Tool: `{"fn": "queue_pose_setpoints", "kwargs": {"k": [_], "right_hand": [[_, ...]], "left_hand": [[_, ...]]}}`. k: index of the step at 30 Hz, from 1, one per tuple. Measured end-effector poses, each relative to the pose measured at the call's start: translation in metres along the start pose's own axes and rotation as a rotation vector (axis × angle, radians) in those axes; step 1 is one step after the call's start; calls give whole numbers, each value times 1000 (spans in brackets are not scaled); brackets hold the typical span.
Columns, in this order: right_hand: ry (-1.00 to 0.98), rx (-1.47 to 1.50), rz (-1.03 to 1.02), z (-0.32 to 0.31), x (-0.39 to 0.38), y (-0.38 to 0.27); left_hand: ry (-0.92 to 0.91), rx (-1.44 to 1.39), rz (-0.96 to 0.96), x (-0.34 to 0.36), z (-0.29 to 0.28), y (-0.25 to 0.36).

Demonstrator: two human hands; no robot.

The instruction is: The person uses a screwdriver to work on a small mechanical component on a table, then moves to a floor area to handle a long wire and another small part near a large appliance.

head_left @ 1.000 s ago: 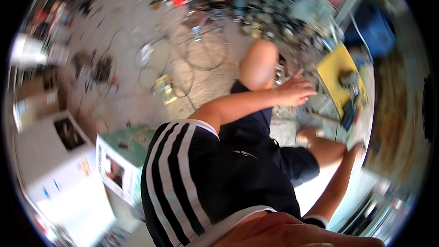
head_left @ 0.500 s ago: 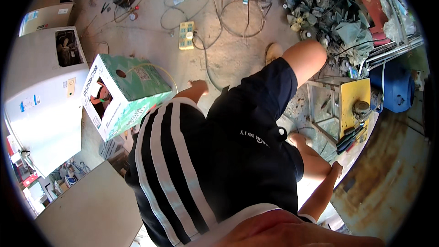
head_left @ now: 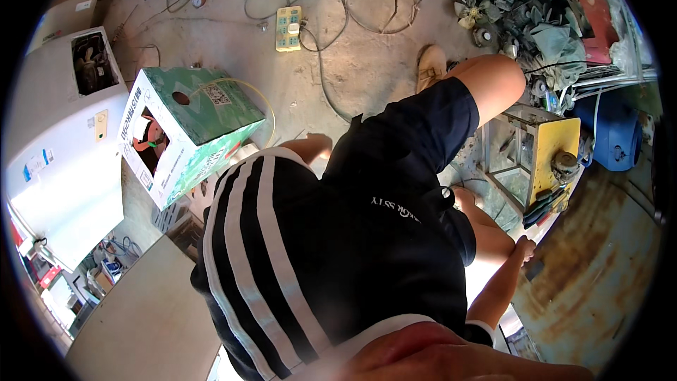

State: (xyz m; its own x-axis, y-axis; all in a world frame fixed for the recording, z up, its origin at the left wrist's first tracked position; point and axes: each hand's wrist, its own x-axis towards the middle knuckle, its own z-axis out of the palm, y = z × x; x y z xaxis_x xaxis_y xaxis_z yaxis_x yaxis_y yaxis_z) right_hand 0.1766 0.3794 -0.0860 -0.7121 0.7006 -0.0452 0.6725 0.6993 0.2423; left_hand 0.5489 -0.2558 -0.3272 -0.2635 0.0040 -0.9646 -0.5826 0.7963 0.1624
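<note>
My left hand [head_left: 319, 145] shows beyond the white-edged striped sleeve, partly hidden by my body. Its fingers are too unclear to read, and no object shows in it. Nearest to it, on the left, is a green and white cardboard box [head_left: 222, 114] with cut-out holes and orange fan-like blades inside. My right hand [head_left: 525, 248] hangs low on the right, fingers curled in, with nothing visible in it. Just above it, a stool with a yellow top [head_left: 549, 144] carries a small motor-like part [head_left: 565, 164] and dark-handled hand tools [head_left: 541, 206].
A yellow power strip [head_left: 288, 29] and looping cables lie on the concrete floor. Fan and motor parts [head_left: 509, 10] are heaped at the far right, near a blue bin [head_left: 615, 134]. White appliance cabinets [head_left: 67, 127] line the left; a rusty sheet [head_left: 585, 268] fills the lower right.
The floor and its objects have shifted up in view. My left hand has drawn back toward my body and shows less. My right hand has risen slightly toward the stool.
</note>
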Motion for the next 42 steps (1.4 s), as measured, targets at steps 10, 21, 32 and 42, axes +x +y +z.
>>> {"fn": "queue_pose_setpoints", "kwargs": {"k": [10,21,32,42], "right_hand": [[511,311,390,-23,-55,57],[516,124,483,-25,-124,96],[468,88,462,-30,-119,97],[446,112,384,-29,-94,81]], "left_hand": [[730,-780,3,99,-135,-106],[759,-1299,-50,199,-216,-180],[490,-1704,-51,146,-242,-156],[1195,-1486,150,116,-182,-71]]}}
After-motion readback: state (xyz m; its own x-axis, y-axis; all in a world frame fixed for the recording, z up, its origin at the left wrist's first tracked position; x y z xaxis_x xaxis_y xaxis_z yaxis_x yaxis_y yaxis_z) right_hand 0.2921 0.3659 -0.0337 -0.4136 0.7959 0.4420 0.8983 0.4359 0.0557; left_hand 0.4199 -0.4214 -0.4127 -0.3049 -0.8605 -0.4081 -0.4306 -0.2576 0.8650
